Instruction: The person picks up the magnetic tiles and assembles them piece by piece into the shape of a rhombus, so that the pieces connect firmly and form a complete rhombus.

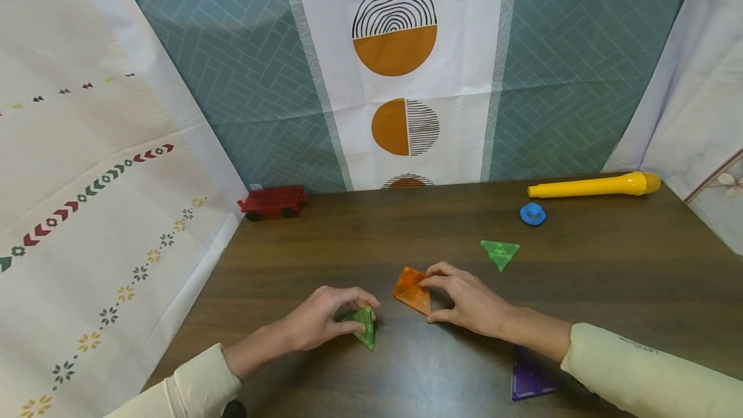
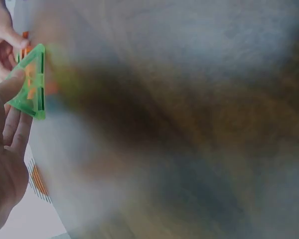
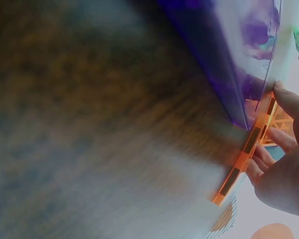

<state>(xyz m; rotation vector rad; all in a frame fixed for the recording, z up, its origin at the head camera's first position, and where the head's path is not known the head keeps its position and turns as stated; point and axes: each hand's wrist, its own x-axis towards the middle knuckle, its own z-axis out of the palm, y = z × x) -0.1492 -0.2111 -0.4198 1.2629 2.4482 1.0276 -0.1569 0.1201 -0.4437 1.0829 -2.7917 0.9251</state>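
My left hand (image 1: 325, 318) pinches a green see-through triangular magnetic tile (image 1: 366, 328) between thumb and fingers, tilted up on edge near the middle of the table. In the left wrist view the same green tile (image 2: 34, 94) shows its straight edge side-on. To its right, my right hand (image 1: 467, 298) grips an orange see-through magnetic tile (image 1: 411, 289) by its right side, thumb at the near corner. The right wrist view catches the orange tile's long edge (image 3: 241, 157), with dark strips in it. A small gap separates the green and orange tiles.
A purple tile (image 1: 529, 379) lies partly under my right forearm. Beyond my right hand are another green triangular tile (image 1: 500, 253), a blue toy (image 1: 532, 214) and a yellow toy microphone (image 1: 592, 186). A red wheeled base (image 1: 273, 202) stands at the back left.
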